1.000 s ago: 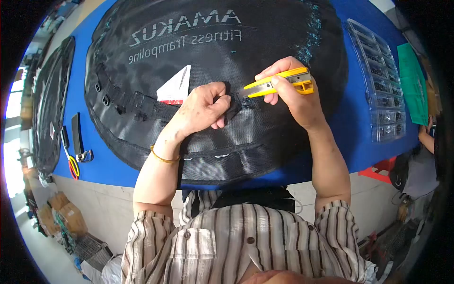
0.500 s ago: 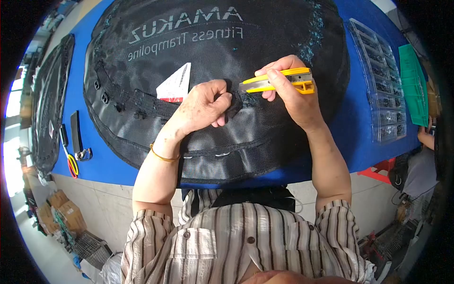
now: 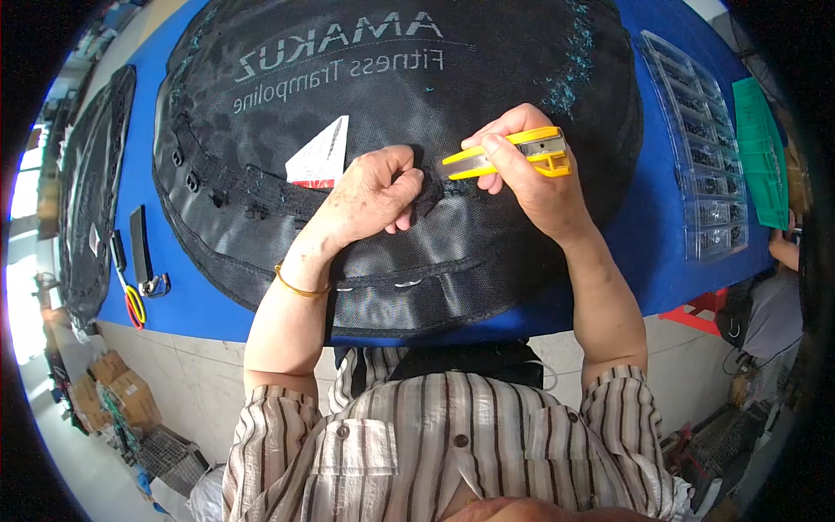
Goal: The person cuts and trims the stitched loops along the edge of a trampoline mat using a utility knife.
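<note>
A round black trampoline mat (image 3: 365,113) lies spread in front of me, its white lettering reading mirrored. My left hand (image 3: 370,193) is closed on the black webbing strap (image 3: 287,193) along the mat's near side, pinching its edge. In my right hand (image 3: 531,174) is a yellow utility knife (image 3: 513,152), gripped between thumb and fingers. Its blade points left, close to the strap beside my left fist; whether it touches is hard to see. A white paper label (image 3: 320,155) with a red band sticks up just behind my left hand. Blue-green thread bits (image 3: 574,61) cling to the mat.
At the left on the blue table (image 3: 187,291) lie scissors (image 3: 133,304) and a black strip (image 3: 140,239). Another folded black mat (image 3: 96,183) is beyond them. A clear compartment box (image 3: 696,148) and a green tray (image 3: 761,157) stand at the right, near another person's arm (image 3: 785,252).
The utility knife and my right hand have shifted slightly left and turned a little. My left hand stays nearly in place on the strap.
</note>
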Demonstrator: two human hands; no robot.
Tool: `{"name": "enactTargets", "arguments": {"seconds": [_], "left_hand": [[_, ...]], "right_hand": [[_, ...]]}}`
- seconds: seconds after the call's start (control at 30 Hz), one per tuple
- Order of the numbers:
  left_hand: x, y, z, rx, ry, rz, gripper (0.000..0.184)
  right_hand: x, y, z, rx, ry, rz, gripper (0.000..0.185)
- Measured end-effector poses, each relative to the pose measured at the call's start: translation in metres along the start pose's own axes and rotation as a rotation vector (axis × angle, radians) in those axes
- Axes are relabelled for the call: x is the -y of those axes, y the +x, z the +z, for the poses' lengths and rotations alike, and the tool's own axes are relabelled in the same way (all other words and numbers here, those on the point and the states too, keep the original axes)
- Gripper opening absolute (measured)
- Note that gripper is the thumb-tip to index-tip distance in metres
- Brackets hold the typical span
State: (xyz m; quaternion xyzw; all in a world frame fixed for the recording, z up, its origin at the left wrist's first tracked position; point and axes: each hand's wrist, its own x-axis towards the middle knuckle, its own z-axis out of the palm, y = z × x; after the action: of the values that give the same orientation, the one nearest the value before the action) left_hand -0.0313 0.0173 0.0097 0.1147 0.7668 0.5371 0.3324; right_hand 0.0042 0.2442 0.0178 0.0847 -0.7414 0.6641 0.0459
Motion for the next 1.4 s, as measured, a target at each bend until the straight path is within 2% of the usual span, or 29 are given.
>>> {"name": "enactTargets", "arguments": {"seconds": [0.17, 0.57, 0.93, 1.0, 1.07, 1.13, 1.17, 1.2, 1.27, 1.4], "left_hand": [[-0.002, -0.001, 0.001, -0.023, 0.01, -0.01, 0.025], [-0.003, -0.001, 0.002, -0.033, 0.011, 0.0, 0.026], [-0.006, -0.007, 0.003, -0.083, 0.035, -0.005, 0.023], [-0.006, -0.009, 0.006, -0.145, 0.309, 0.403, 0.041], [-0.011, -0.015, 0.009, -0.143, 0.313, 0.397, 0.048], [-0.015, -0.02, 0.01, -0.098, 0.536, 0.433, 0.045], [-0.022, -0.025, 0.014, -0.118, 0.516, 0.365, 0.037], [-0.021, -0.025, 0.014, -0.117, 0.516, 0.365, 0.037], [-0.017, -0.023, 0.015, -0.175, 0.62, 0.431, 0.025], [-0.01, -0.019, 0.014, -0.181, 0.58, 0.443, 0.018]], "right_hand": [[0.001, 0.001, -0.005, 0.095, -0.115, -0.007, 0.007], [-0.001, 0.002, -0.011, 0.122, -0.146, -0.004, 0.01], [0.0, 0.004, -0.01, 0.105, -0.043, 0.111, 0.012], [0.0, 0.004, -0.01, 0.102, -0.048, 0.106, 0.013], [0.001, 0.004, -0.009, 0.092, -0.038, 0.114, 0.013], [0.001, 0.004, -0.01, 0.097, -0.028, 0.12, 0.012], [0.0, 0.005, -0.011, 0.104, -0.018, 0.124, 0.012], [-0.001, 0.005, -0.011, 0.104, -0.018, 0.125, 0.012], [-0.003, 0.005, -0.012, 0.11, -0.009, 0.111, 0.012], [-0.006, 0.005, -0.012, 0.115, -0.011, 0.085, 0.011]]}}
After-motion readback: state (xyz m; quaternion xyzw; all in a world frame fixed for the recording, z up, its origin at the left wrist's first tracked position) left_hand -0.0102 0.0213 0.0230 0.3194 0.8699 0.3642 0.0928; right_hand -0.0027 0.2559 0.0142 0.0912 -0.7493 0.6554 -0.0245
